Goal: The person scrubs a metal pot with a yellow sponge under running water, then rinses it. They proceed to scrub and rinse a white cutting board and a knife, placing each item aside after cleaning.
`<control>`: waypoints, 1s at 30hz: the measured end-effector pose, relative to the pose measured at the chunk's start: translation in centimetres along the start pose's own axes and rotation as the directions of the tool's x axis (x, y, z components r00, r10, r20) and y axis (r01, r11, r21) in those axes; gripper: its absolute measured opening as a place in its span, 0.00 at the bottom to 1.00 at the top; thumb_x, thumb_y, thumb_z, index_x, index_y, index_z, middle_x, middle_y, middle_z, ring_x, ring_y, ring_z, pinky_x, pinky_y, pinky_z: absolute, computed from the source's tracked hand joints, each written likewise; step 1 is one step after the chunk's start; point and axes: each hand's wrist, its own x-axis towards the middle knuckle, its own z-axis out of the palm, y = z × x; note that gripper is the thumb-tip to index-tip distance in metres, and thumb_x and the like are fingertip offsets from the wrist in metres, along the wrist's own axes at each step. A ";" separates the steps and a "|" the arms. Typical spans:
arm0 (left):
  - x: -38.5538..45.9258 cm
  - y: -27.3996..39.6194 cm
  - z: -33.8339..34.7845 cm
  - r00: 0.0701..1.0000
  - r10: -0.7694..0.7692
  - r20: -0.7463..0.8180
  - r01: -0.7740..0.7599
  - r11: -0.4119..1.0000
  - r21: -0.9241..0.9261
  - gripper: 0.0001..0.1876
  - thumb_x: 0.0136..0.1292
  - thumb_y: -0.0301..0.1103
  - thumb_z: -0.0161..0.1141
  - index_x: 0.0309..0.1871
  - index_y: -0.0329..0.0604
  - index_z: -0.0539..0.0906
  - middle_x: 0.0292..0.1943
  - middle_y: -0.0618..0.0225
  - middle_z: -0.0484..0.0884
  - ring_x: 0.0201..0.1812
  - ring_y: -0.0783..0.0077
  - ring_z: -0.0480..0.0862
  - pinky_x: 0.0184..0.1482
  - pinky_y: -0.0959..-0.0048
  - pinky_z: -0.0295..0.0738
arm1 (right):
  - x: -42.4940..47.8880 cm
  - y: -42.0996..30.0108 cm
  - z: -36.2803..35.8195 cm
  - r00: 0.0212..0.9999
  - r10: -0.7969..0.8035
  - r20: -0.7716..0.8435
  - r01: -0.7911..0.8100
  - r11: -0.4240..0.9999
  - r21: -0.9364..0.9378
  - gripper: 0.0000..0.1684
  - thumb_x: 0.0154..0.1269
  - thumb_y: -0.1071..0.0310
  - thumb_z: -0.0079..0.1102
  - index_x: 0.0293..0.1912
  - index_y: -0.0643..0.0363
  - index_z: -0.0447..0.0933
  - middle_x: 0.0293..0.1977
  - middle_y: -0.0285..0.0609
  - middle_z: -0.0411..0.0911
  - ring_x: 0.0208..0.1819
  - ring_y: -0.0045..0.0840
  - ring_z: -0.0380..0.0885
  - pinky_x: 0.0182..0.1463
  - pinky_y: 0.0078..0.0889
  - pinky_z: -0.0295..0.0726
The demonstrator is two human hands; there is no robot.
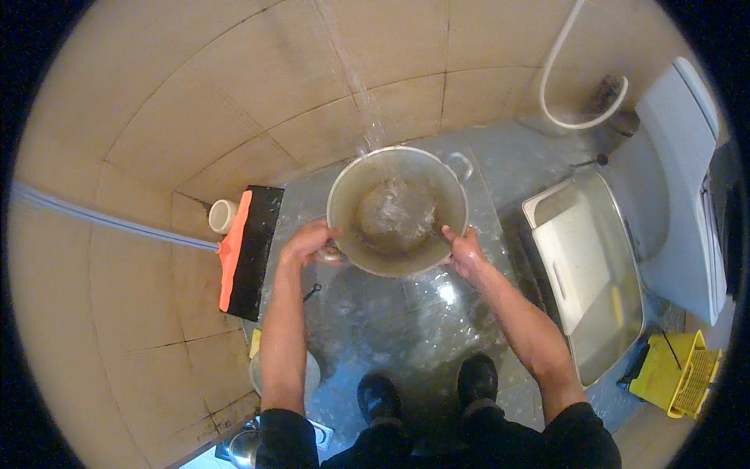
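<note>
A large two-handled metal pot (381, 258) is held before me, over the wet floor. A stream of water (366, 111) falls from above into it, and the water inside is churning. My left hand (310, 241) grips the pot's left side by its loop handle. My right hand (466, 251) holds the right side of the rim, its thumb on the inner wall. The other loop handle (462, 166) sticks out at the far right of the pot, with no hand on it.
A floor squeegee (233, 252) leans at the left wall beside a small white cup (222, 216). To the right are a metal tub (636, 293) holding a white board, a grey-blue plastic bin (674, 193), a yellow mop wringer (668, 369) and a white hose (545, 88). A bucket (312, 375) stands behind my left forearm.
</note>
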 end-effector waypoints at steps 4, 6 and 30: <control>-3.7 -1.6 3.3 0.968 0.213 0.129 -0.067 0.722 -0.688 0.27 0.55 0.20 0.52 0.62 0.34 0.69 0.53 0.49 0.79 0.51 0.47 0.82 0.50 0.43 0.83 | 5.8 -0.5 -2.8 0.962 -0.257 0.087 0.252 0.729 -0.636 0.33 0.65 0.63 0.64 0.64 0.64 0.64 0.60 0.58 0.70 0.57 0.48 0.75 0.51 0.57 0.80; -4.7 -1.1 5.7 0.974 0.221 0.045 -0.118 0.672 -0.731 0.29 0.52 0.15 0.51 0.62 0.34 0.68 0.51 0.49 0.79 0.50 0.48 0.83 0.49 0.45 0.85 | 7.1 -0.6 -2.2 0.778 -0.602 0.177 0.378 0.225 -0.898 0.39 0.62 0.60 0.66 0.67 0.61 0.61 0.67 0.62 0.59 0.66 0.50 0.66 0.61 0.61 0.72; -13.5 -1.9 -4.0 0.951 -0.133 0.280 0.306 0.544 -0.782 0.29 0.58 0.34 0.50 0.60 0.20 0.69 0.53 0.33 0.77 0.51 0.38 0.82 0.49 0.58 0.86 | -5.0 -5.0 7.3 0.225 -0.100 0.969 0.965 0.161 -0.208 0.25 0.59 0.43 0.64 0.30 0.58 0.82 0.25 0.46 0.79 0.32 0.42 0.79 0.39 0.43 0.77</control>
